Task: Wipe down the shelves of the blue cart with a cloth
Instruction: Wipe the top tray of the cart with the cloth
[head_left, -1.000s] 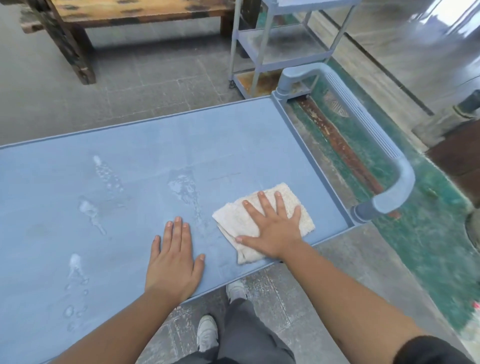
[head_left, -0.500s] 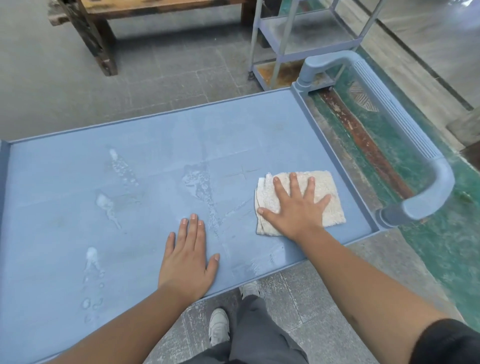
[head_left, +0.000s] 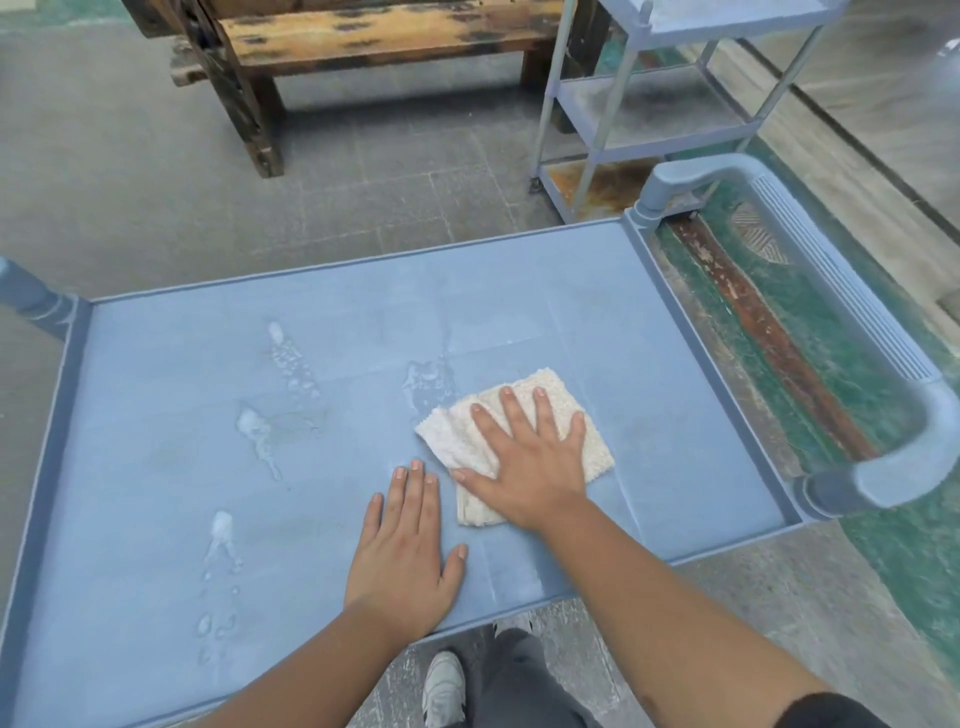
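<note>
The blue cart's top shelf (head_left: 649, 364) fills the middle of the view, with its handle (head_left: 852, 312) on the right. A folded cream cloth (head_left: 566, 405) lies near the shelf's middle. My right hand (head_left: 524, 457) presses flat on the cloth with fingers spread. My left hand (head_left: 405, 545) rests flat on the bare shelf just left of the cloth, near the front edge. Several wet foamy streaks (head_left: 280, 415) mark the shelf's left half.
A second light-blue shelf cart (head_left: 644, 114) stands behind at the upper right, with a rusty bottom shelf. A worn wooden bench (head_left: 363, 41) stands at the back. My shoe (head_left: 441, 686) shows below the front edge. Grey tiled floor lies around, green painted floor (head_left: 831, 364) to the right.
My right hand has slid the cloth leftward from the shelf's right end toward the middle, beside my left hand and the nearest streak. The left hand has stayed flat in place.
</note>
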